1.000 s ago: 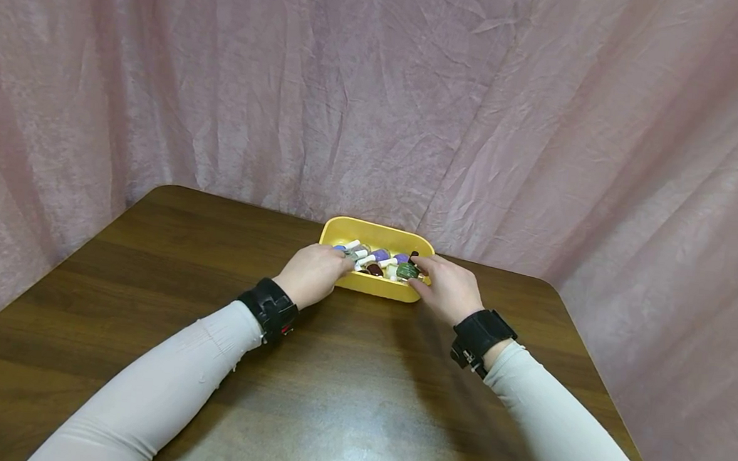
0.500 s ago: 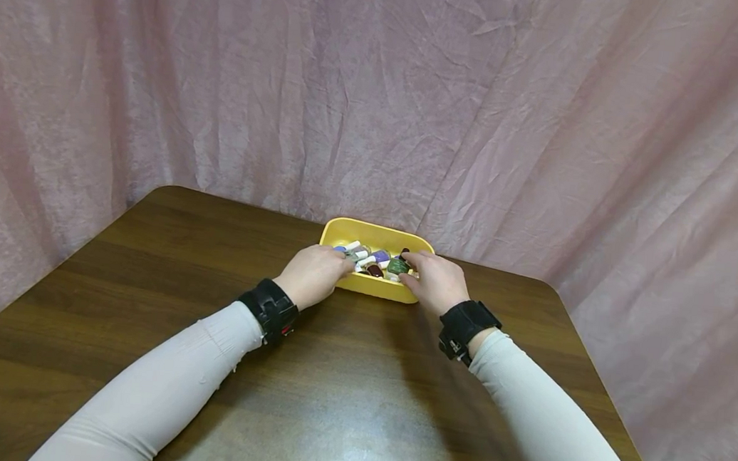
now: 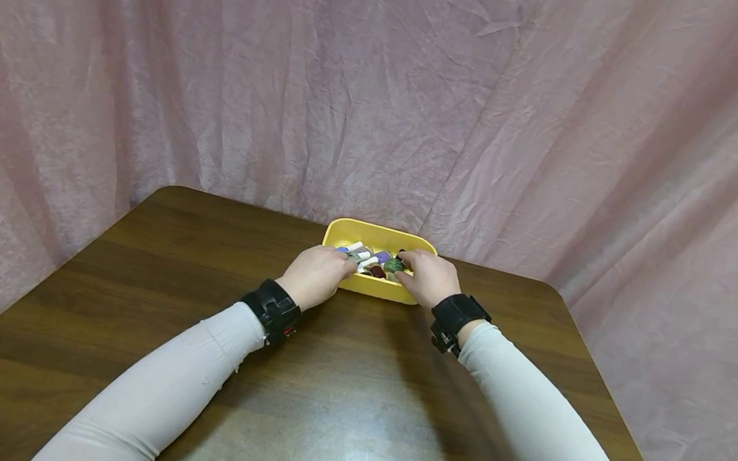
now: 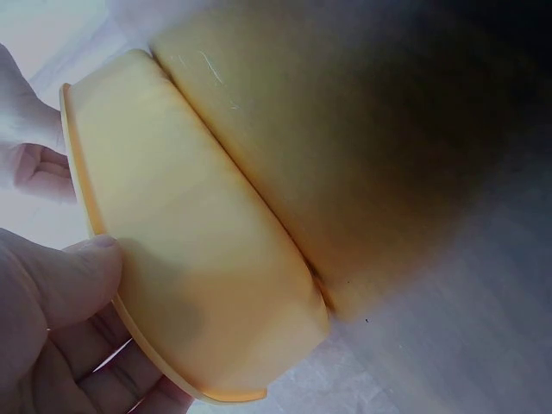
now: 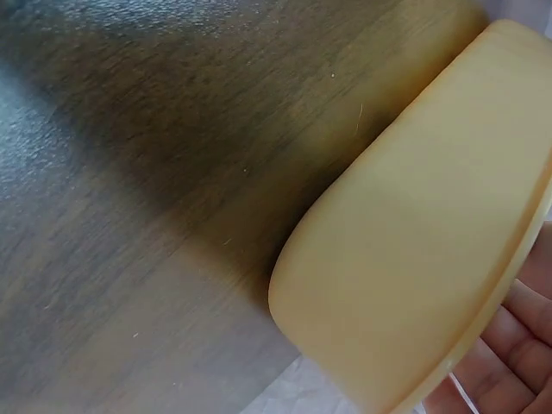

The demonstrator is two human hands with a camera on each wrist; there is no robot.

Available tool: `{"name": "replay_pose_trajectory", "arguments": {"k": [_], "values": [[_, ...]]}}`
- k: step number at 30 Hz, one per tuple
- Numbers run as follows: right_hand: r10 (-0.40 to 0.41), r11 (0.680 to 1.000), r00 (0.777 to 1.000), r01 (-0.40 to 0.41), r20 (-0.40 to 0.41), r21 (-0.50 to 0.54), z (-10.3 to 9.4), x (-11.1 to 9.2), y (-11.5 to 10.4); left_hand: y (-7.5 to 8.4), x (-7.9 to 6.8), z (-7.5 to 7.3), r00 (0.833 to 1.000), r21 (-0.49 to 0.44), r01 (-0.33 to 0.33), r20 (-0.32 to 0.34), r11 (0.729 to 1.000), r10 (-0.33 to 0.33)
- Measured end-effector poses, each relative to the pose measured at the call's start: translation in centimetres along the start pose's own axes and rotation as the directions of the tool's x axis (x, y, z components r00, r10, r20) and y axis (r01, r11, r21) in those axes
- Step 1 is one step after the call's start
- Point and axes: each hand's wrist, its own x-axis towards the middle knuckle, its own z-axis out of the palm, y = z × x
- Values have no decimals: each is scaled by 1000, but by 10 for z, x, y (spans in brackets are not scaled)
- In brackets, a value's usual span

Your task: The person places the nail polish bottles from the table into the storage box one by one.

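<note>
A yellow tray (image 3: pixel 380 289) holds several small bottles with white or dark caps, which look like nail polish. My left hand (image 3: pixel 316 275) is at its left front corner. In the left wrist view the thumb (image 4: pixel 97 260) lies over the tray's rim, with the other fingers behind the wall inside. A grey-green bottle shows right at those fingertips. My right hand (image 3: pixel 431 278) reaches over the right front edge and holds a dark green bottle (image 3: pixel 394 265) between thumb and fingers. The right wrist view shows fingers (image 5: pixel 516 332) behind the tray wall; the bottle is hidden there.
The tray stands near the back edge of a brown wooden table (image 3: pixel 345 393). A pink curtain (image 3: pixel 378 102) hangs close behind the table and along its sides. Each wrist wears a black band.
My right hand has moved left over the tray, and the dark green bottle has shifted left with it. The left hand stays at the tray's left corner.
</note>
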Motion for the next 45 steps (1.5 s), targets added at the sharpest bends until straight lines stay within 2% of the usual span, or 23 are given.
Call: {"name": "replay_pose_trajectory", "arguments": {"k": [14,28,45], "values": [[25,1000,996,-26,80,6,6,16,2,0,-1,-2,1000,-1,-9,-7,1000,9],[36,999,989,-38,143,11,6,23,0,1,-1,-4,1000,13,-10,6,1000,9],[16,1000,988,-18,154,12,4,24,0,1,-2,-3,999,17,-20,-33,1000,21]]}}
